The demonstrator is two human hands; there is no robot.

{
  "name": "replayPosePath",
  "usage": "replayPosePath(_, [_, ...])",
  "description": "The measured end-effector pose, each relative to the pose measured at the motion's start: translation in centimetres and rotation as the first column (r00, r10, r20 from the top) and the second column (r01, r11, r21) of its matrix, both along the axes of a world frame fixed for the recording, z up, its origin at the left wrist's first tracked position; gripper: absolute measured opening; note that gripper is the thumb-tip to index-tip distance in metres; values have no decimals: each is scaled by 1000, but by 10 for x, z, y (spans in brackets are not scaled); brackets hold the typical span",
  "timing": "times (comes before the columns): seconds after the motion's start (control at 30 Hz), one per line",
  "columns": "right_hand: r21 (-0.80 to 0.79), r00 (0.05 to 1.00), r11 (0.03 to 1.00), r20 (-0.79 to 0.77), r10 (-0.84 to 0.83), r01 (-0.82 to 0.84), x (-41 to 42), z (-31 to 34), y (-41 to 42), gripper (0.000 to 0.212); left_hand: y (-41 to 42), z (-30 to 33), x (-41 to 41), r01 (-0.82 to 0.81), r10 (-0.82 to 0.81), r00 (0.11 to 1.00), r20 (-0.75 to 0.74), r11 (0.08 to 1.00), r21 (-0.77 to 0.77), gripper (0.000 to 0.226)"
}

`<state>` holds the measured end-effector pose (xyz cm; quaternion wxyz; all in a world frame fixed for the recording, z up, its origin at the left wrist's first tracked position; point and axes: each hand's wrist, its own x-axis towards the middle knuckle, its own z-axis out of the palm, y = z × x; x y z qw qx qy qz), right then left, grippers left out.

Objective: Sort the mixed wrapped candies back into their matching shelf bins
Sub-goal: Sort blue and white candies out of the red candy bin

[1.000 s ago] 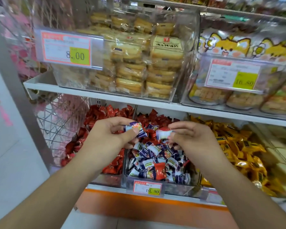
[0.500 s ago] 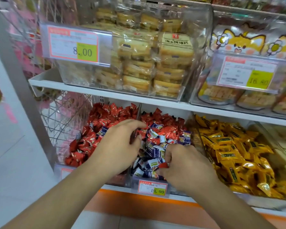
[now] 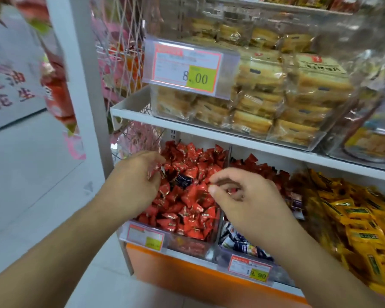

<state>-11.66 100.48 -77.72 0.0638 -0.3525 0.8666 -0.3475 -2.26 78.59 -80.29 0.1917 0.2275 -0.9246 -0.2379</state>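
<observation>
Shop shelf bins hold sorted candies; left hand [image 3: 133, 181] pinches a stray dark candy [image 3: 182, 181] from the red bin [image 3: 187, 243], right hand [image 3: 249, 196] curls, grip unclear.

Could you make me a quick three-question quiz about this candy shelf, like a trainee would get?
1. True or false: both hands are over the yellow candies.
2. What colour is the stray candy lying among the red candies? A) dark blue B) green C) pink
3. What price shows on the tag fixed to the clear box of biscuits?

Key: 1. False: the left hand is over the red candies and the right hand reaches there from the middle bin. 2. A. 3. 8.00.
</observation>
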Motion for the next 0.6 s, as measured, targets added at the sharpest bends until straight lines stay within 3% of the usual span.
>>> replayPosePath(0.1, [177,984,982,-157,89,-61,1,-13,-3,24,-6,-7,-6,36,-36,999,-6,999,-39,36])
replayPosePath(0.17, [215,973,972,-189,134,-92,-1,-18,0,26,-7,-12,-16,70,-71,997,-10,996,-59,34])
replayPosePath(0.3, [116,990,990,-108,87,-75,-5,-19,7,22,-6,-26,-43,95,-95,995,10,995,-34,26])
replayPosePath(0.6, [34,988,994,-114,107,-104,-8,-25,28,23,-7,-45,-77,46,-62,981,181,995,90,16])
